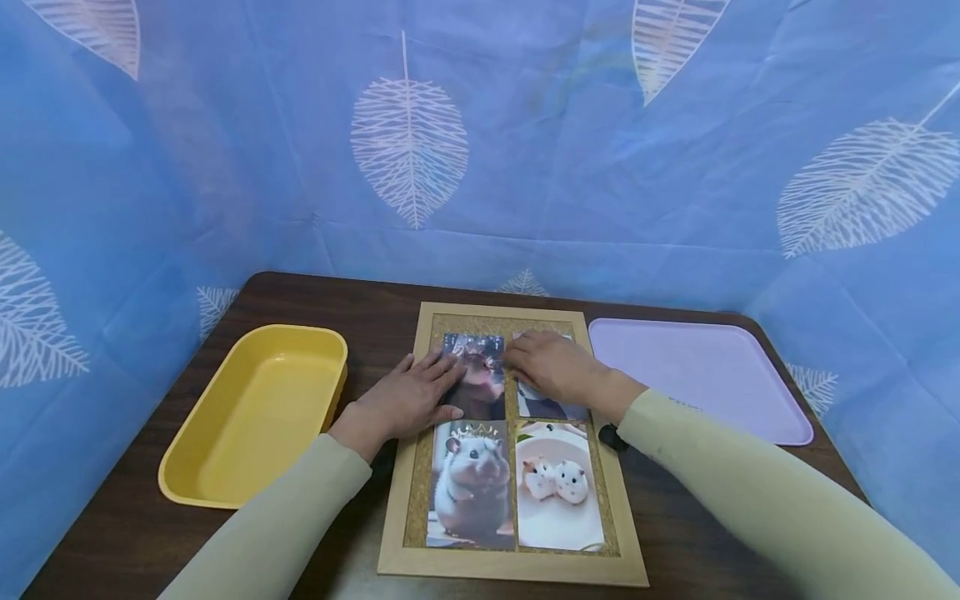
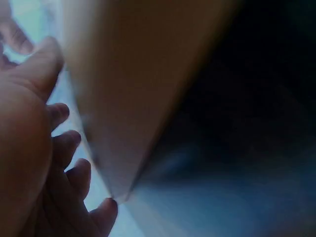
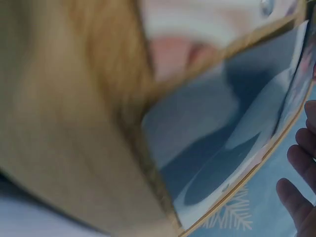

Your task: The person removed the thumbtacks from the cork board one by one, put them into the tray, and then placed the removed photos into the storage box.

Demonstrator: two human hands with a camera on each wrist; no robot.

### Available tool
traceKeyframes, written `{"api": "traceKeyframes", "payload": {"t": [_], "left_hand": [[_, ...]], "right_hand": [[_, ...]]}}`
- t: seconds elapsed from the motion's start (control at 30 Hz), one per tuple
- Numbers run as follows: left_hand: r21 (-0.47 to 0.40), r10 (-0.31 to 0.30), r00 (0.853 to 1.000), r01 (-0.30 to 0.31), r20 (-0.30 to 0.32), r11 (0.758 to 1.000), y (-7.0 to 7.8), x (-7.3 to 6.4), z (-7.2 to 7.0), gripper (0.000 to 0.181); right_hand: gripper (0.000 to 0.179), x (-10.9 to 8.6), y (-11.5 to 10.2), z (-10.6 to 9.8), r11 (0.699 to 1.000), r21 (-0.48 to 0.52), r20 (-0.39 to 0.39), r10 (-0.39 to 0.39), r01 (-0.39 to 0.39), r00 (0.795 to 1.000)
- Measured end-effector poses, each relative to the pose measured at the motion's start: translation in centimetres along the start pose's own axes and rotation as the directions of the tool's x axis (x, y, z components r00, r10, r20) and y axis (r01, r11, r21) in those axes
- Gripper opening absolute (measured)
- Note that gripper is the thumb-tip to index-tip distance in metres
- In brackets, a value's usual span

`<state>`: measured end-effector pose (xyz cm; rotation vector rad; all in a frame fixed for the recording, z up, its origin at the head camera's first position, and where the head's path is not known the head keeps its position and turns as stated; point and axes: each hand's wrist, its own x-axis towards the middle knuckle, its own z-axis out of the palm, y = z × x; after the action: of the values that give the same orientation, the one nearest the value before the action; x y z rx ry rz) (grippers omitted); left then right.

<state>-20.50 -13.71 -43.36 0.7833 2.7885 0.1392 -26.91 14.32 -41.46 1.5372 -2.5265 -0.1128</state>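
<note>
A wood-framed cork board (image 1: 517,567) lies on the table, bearing several photos. My left hand (image 1: 401,400) rests with spread fingers over the left edge of the upper left photo (image 1: 486,387), its thumb near that photo's lower corner. Bent at the fingers, my right hand (image 1: 558,367) touches the upper right photo (image 1: 543,407) near its left side and covers much of it. Whether the fingertips pinch something small is hidden. Below are a photo of a crowned hamster (image 1: 472,483) and a photo of two small white hamsters (image 1: 558,517) in a bowl.
A yellow tray (image 1: 258,417) stands on the left of the dark wooden table (image 1: 360,325). The flat lilac tray (image 1: 697,367) lies at the right, partly under my right forearm. A small black object (image 1: 612,437) sits by the frame's right edge. Blue leaf-patterned cloth (image 1: 525,183) hangs behind.
</note>
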Motion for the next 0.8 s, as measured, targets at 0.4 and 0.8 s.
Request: {"api": "traceKeyframes", "payload": {"t": [0.4, 0.8], "left_hand": [[-0.009, -0.015, 0.999, 0.015, 0.033, 1.000, -0.7, 0.1, 0.7, 0.070], [-0.034, -0.020, 0.999, 0.022, 0.037, 0.999, -0.6, 0.2, 0.7, 0.070]], "right_hand": [[0.021, 3.5, 3.4, 0.1, 0.991, -0.109, 0.111, -0.066, 0.078, 0.992], [0.021, 8.5, 4.9, 1.2, 0.915, -0.267, 0.170, -0.264, 0.303, 0.949]]}}
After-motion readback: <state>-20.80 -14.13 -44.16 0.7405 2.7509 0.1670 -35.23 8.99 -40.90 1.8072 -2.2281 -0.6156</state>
